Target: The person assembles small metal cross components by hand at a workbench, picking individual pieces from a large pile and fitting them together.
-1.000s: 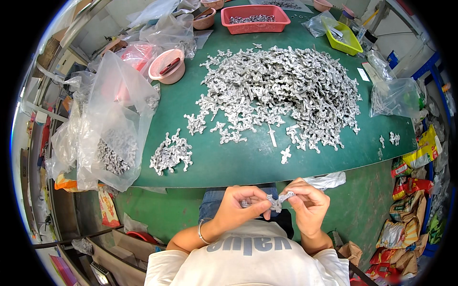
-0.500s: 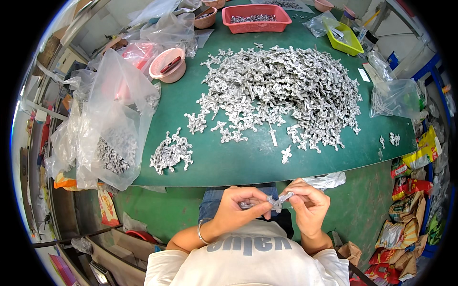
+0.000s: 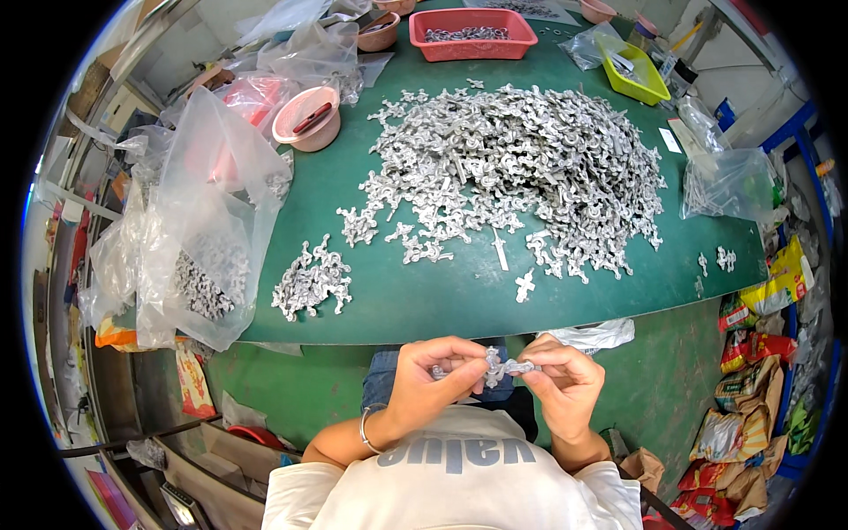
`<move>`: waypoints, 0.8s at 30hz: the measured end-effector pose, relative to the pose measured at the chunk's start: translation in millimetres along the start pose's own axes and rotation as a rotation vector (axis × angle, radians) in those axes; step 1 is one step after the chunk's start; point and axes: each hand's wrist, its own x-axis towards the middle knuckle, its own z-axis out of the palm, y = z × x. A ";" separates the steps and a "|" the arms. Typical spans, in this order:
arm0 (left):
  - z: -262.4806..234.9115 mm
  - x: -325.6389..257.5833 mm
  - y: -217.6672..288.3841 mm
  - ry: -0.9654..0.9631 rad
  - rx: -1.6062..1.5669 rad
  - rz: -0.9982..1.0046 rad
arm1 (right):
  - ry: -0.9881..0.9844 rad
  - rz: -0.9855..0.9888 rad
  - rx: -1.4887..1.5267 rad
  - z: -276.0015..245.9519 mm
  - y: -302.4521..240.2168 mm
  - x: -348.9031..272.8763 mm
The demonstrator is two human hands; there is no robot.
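Observation:
Just past the table's near edge, over my lap, both hands hold a small silver-grey cross-shaped metal casting (image 3: 496, 367). My left hand (image 3: 431, 378) is closed, its thumb and fingers pinching the casting's left end. Another bit of grey metal shows inside its curled fingers. My right hand (image 3: 568, 382) pinches the right end between thumb and fingertips. On the green table (image 3: 397, 305), a big heap of similar castings (image 3: 521, 159) spreads out ahead of me. A smaller pile (image 3: 312, 278) lies at the near left. One single cross (image 3: 525, 285) rests close to the near edge.
Clear plastic bags (image 3: 208, 221), some with castings inside, crowd the left side. A pink bowl (image 3: 329, 137) holds a red-handled tool. Farther back stand a red tray (image 3: 473, 51) of metal rings and a yellow-green basket (image 3: 638, 84). Colourful packets (image 3: 751, 389) fill the right side.
The casting between my hands has turned more level, and more of it shows between my fingertips. My right fingers sit slightly lower. The piles look the same.

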 end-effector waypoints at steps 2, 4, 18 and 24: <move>-0.3 -0.1 -0.2 -0.002 -0.001 -0.028 | 0.003 -0.019 -0.013 0.0 0.0 0.0; 0.1 0.0 -0.5 -0.004 -0.016 -0.029 | 0.000 -0.029 -0.028 -0.7 -0.1 0.5; 1.9 0.5 -4.9 -0.005 -0.019 -0.005 | 0.004 -0.066 -0.049 -1.3 -1.7 1.1; 0.4 1.0 -4.9 -0.006 -0.105 -0.068 | 0.018 -0.029 -0.006 -1.1 -1.8 1.2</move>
